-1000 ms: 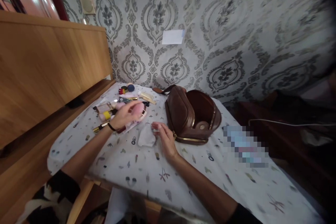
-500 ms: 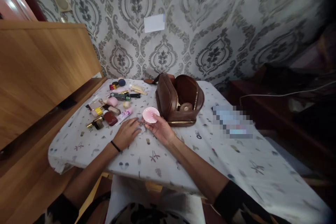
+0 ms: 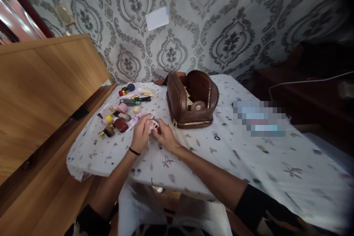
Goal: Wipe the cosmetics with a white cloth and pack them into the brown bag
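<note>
Both my hands meet above the table in front of the bag, holding a round makeup compact (image 3: 155, 127). White and reddish-brown patches show on its face; the rest is covered by fingers. My left hand (image 3: 140, 134), with a black band at the wrist, is closed on its left side. On the right side, my right hand (image 3: 167, 138) grips it between thumb and fingers. Just left of my left hand lies a white and purple tube (image 3: 134, 121), beside a dark red bottle (image 3: 121, 125). A brown handbag (image 3: 178, 105) stands unzipped behind my right hand.
Several cosmetics lie at the table's left, among them a pink sponge-like piece (image 3: 122, 108), a cream tube (image 3: 147, 91) and a black and gold bottle (image 3: 107, 131). A blurred-out flat object (image 3: 258, 118) lies right. A wooden panel (image 3: 55, 73) borders the left.
My left hand has risen from the cloth and taken hold of the compact alongside my right hand. The compact has turned from its pink dish-like side to a patterned face. The view has shifted slightly.
</note>
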Available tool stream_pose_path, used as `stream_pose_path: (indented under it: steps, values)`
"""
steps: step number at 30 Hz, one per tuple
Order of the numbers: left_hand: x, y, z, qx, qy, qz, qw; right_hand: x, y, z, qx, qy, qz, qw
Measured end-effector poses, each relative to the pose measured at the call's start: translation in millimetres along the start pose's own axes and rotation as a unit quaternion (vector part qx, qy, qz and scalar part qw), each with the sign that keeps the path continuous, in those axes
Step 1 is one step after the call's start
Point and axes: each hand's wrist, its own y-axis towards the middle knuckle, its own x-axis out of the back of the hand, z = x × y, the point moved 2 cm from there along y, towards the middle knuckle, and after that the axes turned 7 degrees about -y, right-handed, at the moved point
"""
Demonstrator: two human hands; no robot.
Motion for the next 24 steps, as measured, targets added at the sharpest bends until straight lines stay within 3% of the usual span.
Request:
stream_pose_path:
  steps: [4,7,11,14,18,21,24]
  values:
    - [-12.7,-5.9,-11.3,-0.168,0.100,0.055,0.979,-2.0,1.0,0.5,0.023,-0.056,-0.018,0.998]
    - [-15.1,-2.0,-11.4,-0.215,0.128,0.084,0.965,-0.8,2.4,-0.2,0.029,-0.077,-0.020,0.996]
    - [-9.8,12.5,-2.1,-0.144,0.072,0.084,0.983,3.8,3.2,-3.1,0.021,-0.079,-0.025,0.996]
    - [-9.9,20.8,8.1,-0.076,-0.022,0.051,0.996,7.8,4.6,-4.0,0.015,-0.056,-0.018,0.998]
    - [-19.4,22.8,21.7,0.049,-0.155,-0.002,0.987,14.6,6.7,-1.6,-0.021,0.068,-0.047,0.996]
    - [-26.5,20.8,24.4,0.079,-0.183,0.023,0.980,17.5,7.1,0.3,-0.041,0.148,-0.066,0.986]
    - [-24.9,19.7,26.0,0.097,-0.159,0.003,0.982,16.5,6.1,-0.1,-0.050,0.129,-0.046,0.989]
